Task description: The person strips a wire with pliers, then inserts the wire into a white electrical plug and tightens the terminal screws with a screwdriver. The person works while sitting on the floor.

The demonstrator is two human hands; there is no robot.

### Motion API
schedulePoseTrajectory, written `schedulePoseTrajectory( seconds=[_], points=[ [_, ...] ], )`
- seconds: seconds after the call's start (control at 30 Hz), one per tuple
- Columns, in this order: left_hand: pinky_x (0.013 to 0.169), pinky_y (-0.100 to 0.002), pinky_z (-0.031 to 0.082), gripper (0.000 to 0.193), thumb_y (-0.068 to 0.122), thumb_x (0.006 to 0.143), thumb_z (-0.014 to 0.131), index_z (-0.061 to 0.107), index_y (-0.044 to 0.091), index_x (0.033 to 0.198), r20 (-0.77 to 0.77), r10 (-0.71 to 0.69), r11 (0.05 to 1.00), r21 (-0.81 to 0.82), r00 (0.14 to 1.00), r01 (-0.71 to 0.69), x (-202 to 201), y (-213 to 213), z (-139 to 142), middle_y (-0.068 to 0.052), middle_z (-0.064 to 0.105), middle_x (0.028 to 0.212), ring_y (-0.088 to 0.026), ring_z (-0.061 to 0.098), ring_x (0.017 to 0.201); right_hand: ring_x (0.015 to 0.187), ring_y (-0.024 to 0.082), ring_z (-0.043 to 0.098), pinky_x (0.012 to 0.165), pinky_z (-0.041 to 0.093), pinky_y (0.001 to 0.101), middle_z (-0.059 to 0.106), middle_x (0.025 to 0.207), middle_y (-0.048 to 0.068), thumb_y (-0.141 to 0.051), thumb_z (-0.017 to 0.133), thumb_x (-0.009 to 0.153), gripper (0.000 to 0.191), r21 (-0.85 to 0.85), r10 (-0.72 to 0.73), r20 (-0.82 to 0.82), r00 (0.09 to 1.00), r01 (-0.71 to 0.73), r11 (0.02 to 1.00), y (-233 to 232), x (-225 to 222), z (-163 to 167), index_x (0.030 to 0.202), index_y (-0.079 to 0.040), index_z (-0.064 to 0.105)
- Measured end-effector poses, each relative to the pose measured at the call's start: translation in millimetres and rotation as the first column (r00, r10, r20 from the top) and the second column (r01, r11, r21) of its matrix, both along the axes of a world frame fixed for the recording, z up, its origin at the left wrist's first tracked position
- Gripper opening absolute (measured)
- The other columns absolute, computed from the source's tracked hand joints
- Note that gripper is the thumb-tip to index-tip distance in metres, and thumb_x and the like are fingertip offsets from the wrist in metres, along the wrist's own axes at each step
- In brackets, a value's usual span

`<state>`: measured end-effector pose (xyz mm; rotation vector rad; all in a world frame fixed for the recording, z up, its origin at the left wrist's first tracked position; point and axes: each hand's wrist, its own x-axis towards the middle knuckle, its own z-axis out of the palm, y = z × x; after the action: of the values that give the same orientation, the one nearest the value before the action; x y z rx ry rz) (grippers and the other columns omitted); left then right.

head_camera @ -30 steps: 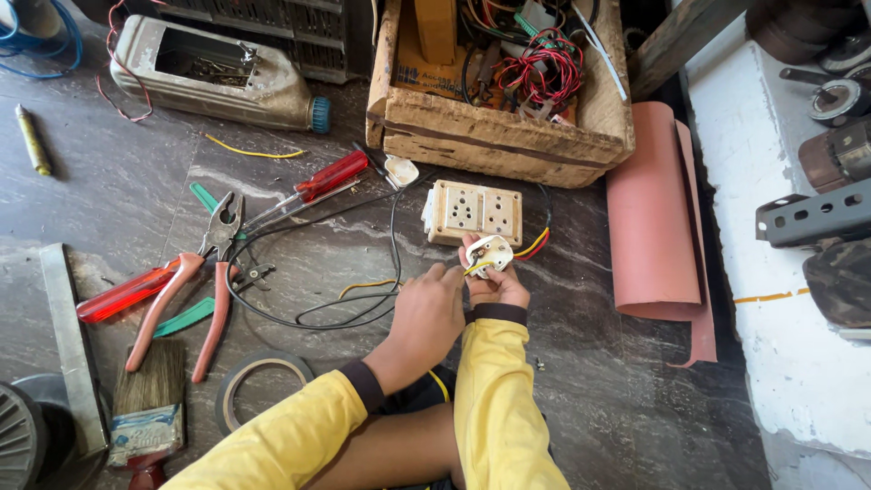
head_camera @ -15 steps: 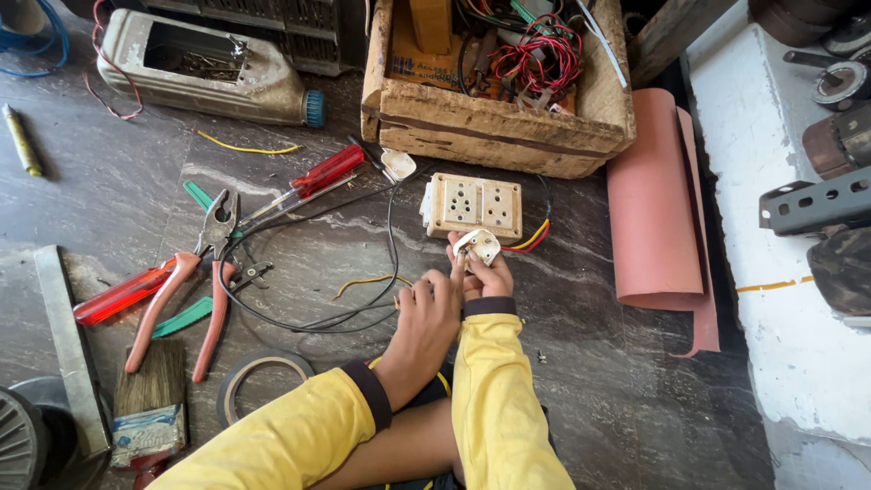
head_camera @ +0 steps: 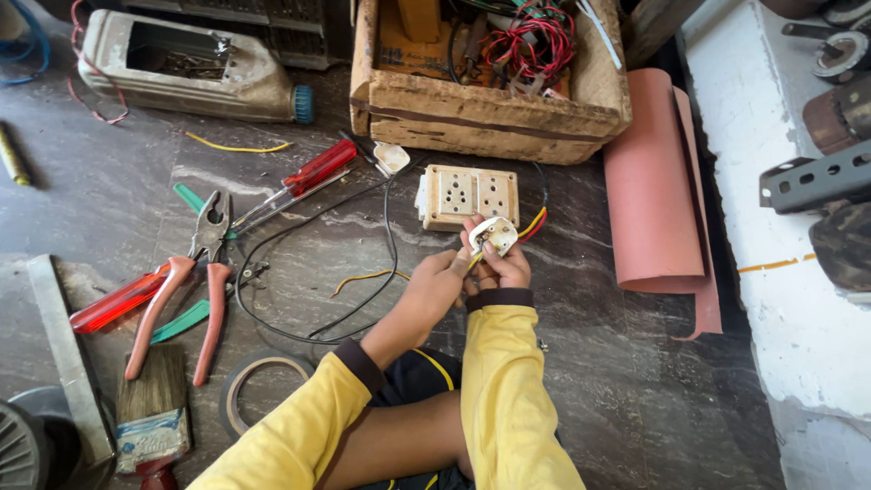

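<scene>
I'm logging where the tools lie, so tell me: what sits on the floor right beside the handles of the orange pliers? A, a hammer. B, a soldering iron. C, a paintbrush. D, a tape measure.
C: a paintbrush with dark bristles lies on the floor just below the handles of the orange pliers, next to a roll of tape; no hammer, tape measure or soldering iron shows there.

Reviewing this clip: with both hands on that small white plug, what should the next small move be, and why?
Probably feed the thin yellow wire into the small white plastic plug. The right hand holds the plug up in front of the beige two-socket switchboard, while the left hand pinches the wire just below it. Whether the wire is already seated is too small to tell.
</scene>
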<state>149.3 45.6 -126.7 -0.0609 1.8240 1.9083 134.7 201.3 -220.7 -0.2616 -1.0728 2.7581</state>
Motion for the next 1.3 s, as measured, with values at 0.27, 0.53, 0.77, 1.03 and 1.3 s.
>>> schedulePoseTrajectory(
  seconds=[0.27,0.53,0.77,1.03,1.3],
  points=[
    [0.047,-0.029,0.047,0.024,0.022,0.097,0.064,0.065,0.001,0.087,0.222,-0.179,0.984,0.032,0.959,0.176,-23.6,-7.5,-4.0,-0.007,0.066,0.071,-0.017,0.061,0.056,0.138,0.045,0.052,0.117,0.045,0.0546,0.056,0.143,0.028,0.011,0.058,0.091,0.053,0.025,0.095,-0.026,0.995,-0.094,0.995,4.6,3.8,0.7,0.142,0.010,0.045],
    [0.058,-0.027,0.054,0.017,0.014,0.084,0.076,0.071,0.002,0.094,0.396,-0.333,0.943,0.131,0.856,0.307,-59.0,-16.8,-3.2,-0.006,0.070,0.082,-0.015,0.066,0.066,0.135,0.047,0.054,0.114,0.048,0.0548,0.056,0.141,0.031,0.014,0.057,0.086,0.056,-0.014,0.058,-0.018,0.998,-0.058,0.998,7.1,5.3,6.0,0.141,0.012,0.045],
    [0.058,-0.028,0.052,0.015,0.008,0.082,0.077,0.073,-0.001,0.092,0.278,-0.237,0.970,0.123,0.931,0.210,-47.2,-11.0,-13.6,-0.006,0.070,0.077,-0.014,0.065,0.064,0.133,0.046,0.056,0.113,0.049,0.0550,0.058,0.139,0.030,0.016,0.056,0.084,0.056,-0.036,0.068,0.002,0.998,-0.067,0.997,8.0,4.1,2.7,0.139,0.012,0.046],
    [0.057,-0.035,0.056,0.022,0.005,0.078,0.076,0.068,0.001,0.098,-0.230,0.032,0.976,-0.204,0.973,-0.080,-9.4,-4.6,-3.6,-0.014,0.076,0.075,-0.022,0.073,0.061,0.130,0.046,0.057,0.110,0.051,0.0566,0.059,0.137,0.026,0.016,0.058,0.085,0.053,0.030,0.093,0.004,0.996,-0.093,0.995,3.8,5.1,-2.9,0.137,0.011,0.048],
    [0.065,-0.033,0.057,0.019,0.003,0.078,0.076,0.075,-0.001,0.096,-0.513,0.083,0.944,-0.234,0.854,-0.232,1.8,-12.4,-8.8,-0.016,0.076,0.078,-0.023,0.075,0.069,0.131,0.041,0.059,0.111,0.051,0.0483,0.061,0.135,0.028,0.013,0.051,0.093,0.046,0.109,0.049,0.084,0.995,-0.058,0.992,-14.3,1.2,-11.3,0.138,0.014,0.047]
  ],
)
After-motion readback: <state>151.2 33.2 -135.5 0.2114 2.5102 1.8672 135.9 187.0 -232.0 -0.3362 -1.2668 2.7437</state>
